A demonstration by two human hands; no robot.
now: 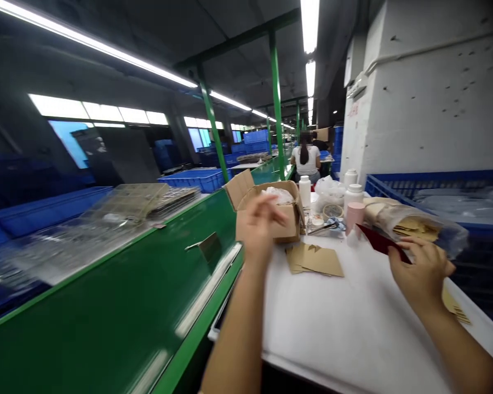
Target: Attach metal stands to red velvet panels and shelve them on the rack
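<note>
My left hand [263, 224], blurred by motion, is raised in front of an open cardboard box [287, 219] with clear plastic inside. Its fingers look loosely apart, and nothing shows between them. On the right, my right hand [421, 268] pinches a thin dark red card [380, 241] by its near end, above the white table [332, 317]. Between the hands, a few flat brown cardboard pieces [318, 260] with notched edges lie overlapping on the table. More brown pieces [454, 306] lie partly hidden behind my right forearm.
White bottles [353, 194], a pink bottle [354, 215] and a tape roll [332, 212] stand at the table's back. A plastic bag of brown pieces [419, 227] lies beside a blue crate [435, 219]. Left runs a green conveyor [107, 295] carrying a small dark piece [210, 247]. Ahead sits a person [307, 158].
</note>
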